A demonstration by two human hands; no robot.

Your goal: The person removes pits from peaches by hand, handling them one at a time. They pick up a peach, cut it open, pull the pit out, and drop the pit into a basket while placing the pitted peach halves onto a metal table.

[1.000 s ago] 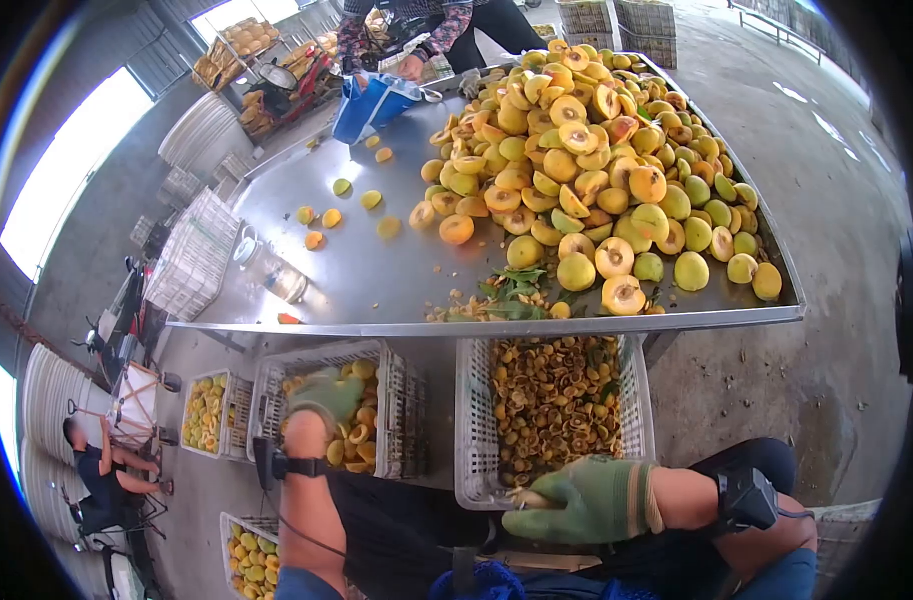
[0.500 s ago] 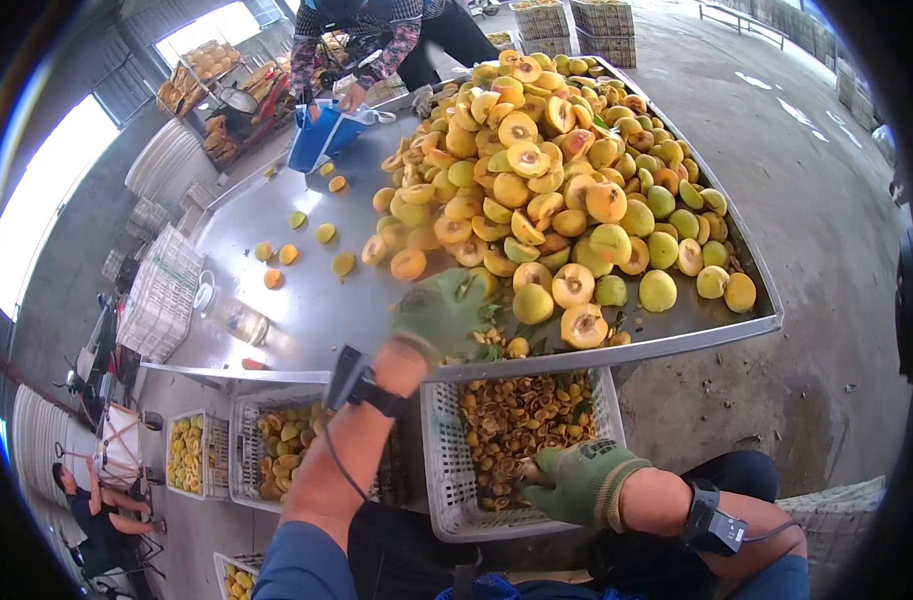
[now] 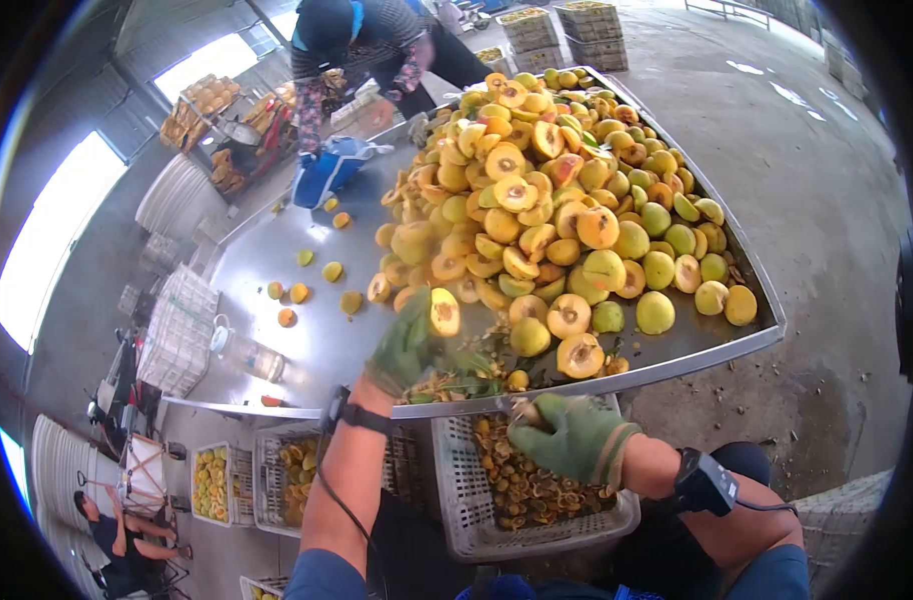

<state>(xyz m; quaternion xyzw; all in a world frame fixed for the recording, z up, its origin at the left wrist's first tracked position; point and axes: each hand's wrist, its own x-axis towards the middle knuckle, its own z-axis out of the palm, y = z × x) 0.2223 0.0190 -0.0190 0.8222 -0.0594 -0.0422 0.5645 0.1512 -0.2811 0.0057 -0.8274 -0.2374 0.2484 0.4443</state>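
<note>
Left hand (image 3: pixel 402 347): gloved fingers closed on halved fruit (image 3: pixel 445 312), cut face showing, above table (image 3: pixel 327 352), beside pile (image 3: pixel 567 215). Right hand (image 3: pixel 574 437): curled round small object (image 3: pixel 524 411), identity unclear, over crate (image 3: pixel 457 495). Judgement: flesh likely soft; grip lightly, fingertips clear of cut face.

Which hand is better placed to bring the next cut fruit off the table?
Likely the left hand: it's beside the pile, holding a cut fruit. The right hand, at the table's near edge, grips a small object I can't identify.
</note>
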